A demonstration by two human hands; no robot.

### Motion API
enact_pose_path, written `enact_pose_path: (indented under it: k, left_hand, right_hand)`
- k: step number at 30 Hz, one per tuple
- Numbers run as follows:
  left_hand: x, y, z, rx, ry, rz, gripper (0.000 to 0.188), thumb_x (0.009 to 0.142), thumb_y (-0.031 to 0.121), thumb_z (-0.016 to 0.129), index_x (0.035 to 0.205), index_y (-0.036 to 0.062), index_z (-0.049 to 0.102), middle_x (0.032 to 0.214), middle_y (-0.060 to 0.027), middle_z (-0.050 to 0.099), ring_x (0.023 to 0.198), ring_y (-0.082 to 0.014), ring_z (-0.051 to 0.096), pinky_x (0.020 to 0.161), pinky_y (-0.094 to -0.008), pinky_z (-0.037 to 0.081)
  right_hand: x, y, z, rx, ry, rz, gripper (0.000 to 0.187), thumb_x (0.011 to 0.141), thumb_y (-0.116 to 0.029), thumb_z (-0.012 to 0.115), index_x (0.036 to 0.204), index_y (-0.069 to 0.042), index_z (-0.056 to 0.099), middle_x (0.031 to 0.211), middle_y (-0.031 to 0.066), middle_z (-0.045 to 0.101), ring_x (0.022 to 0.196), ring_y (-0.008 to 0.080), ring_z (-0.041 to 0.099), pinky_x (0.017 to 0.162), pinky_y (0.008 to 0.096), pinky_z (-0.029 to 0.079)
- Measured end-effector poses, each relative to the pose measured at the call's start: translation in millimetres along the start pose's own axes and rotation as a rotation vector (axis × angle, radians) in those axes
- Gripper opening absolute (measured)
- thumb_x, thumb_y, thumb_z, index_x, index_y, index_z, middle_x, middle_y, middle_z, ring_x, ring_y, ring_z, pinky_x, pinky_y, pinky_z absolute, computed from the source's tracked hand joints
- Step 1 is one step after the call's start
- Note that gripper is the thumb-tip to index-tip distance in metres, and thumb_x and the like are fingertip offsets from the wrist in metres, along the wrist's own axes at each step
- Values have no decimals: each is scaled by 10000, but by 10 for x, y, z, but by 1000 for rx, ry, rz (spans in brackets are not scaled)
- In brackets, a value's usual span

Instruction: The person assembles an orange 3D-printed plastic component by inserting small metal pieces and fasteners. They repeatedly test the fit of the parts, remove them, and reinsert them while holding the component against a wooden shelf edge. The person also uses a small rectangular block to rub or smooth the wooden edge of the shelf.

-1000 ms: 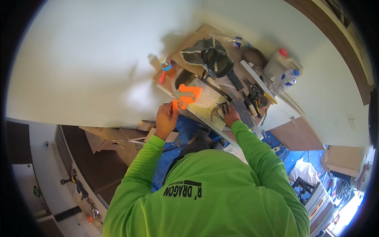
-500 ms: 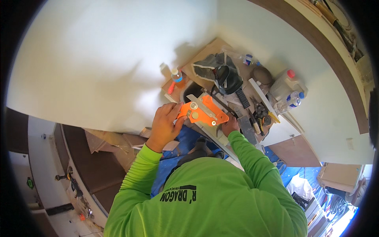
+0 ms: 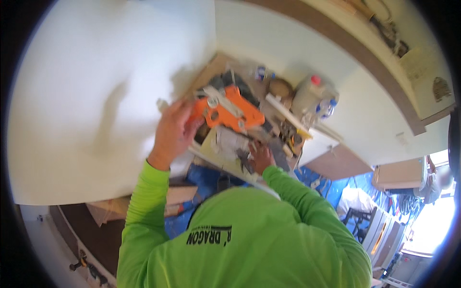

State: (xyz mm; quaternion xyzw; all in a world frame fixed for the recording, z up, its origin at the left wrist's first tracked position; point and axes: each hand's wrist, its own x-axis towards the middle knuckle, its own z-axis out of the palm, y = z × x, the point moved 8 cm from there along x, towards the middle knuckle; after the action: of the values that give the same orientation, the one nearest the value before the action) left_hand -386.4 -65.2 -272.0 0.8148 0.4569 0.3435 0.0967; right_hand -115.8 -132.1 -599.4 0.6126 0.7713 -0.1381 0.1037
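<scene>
My left hand (image 3: 175, 127) is closed on the left end of a flat orange jig (image 3: 247, 117), with a pale metal strip across it and round fittings. It is held up above the cluttered worktop (image 3: 211, 146). Lower and to the right, my right hand (image 3: 262, 158) reaches down to the worktop with its fingers apart. Beside those fingers lies a dark, blurred item (image 3: 244, 161) whose kind I cannot make out. Behind the jig, a dark bag-like item (image 3: 225, 81) is partly covered.
A translucent jug (image 3: 312, 98) with a red cap, a clear bottle (image 3: 326, 109) with a blue cap and a round brown container (image 3: 281, 89) stand at the back right. Walls border the worktop. Blue sheeting (image 3: 201, 180) covers the floor, and a cardboard box (image 3: 396, 174) sits far right.
The view has shifted, and the jig now appears farther left and higher, still in my left hand. My right hand has come away from beside the jig, its fingers now spread over the worktop.
</scene>
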Motion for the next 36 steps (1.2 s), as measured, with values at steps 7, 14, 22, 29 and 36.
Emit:
enact_pose_path:
  k: [7,14,22,29,36]
  left_hand:
    - [-501,-832,453,-157,-10,-240,353,976,161,689,1277,-19,653,1081,-145,651,837,-226,643,702,-303,537]
    - [-699,-1119,807,-168,-59,-331,366,977,175,684,1286,-19,651,1049,-125,640,847,-207,629,677,-300,516]
    - [-584,-1088,837,-233,-77,-370,382,973,193,694,1281,-29,649,1056,-126,629,824,-199,612,690,-287,516]
    - [-492,-1259,806,-229,-72,-389,379,964,157,687,1283,-41,644,1071,-129,631,827,-192,615,702,-287,523]
    - [-489,-1419,697,-188,-87,-436,367,953,109,663,1288,-38,644,1073,-131,638,821,-189,616,700,-284,517]
  right_hand:
    - [537,374,669,237,110,42,721,1007,-313,550,1640,-126,260,1723,160,182,1570,424,193,1259,548,231]
    - [683,147,524,384,-18,145,624,943,-412,675,1398,-24,496,1399,228,562,1311,425,533,1092,567,421]
    - [955,185,557,428,-162,158,740,879,-531,741,1296,32,504,1229,285,640,1167,430,633,969,488,527]
    - [1180,242,449,451,-77,225,760,889,-505,715,1366,41,487,1353,298,590,1158,425,658,983,491,542]
    - [1224,168,147,437,-154,249,618,877,-466,676,1237,31,606,1224,259,655,1136,402,667,984,484,541]
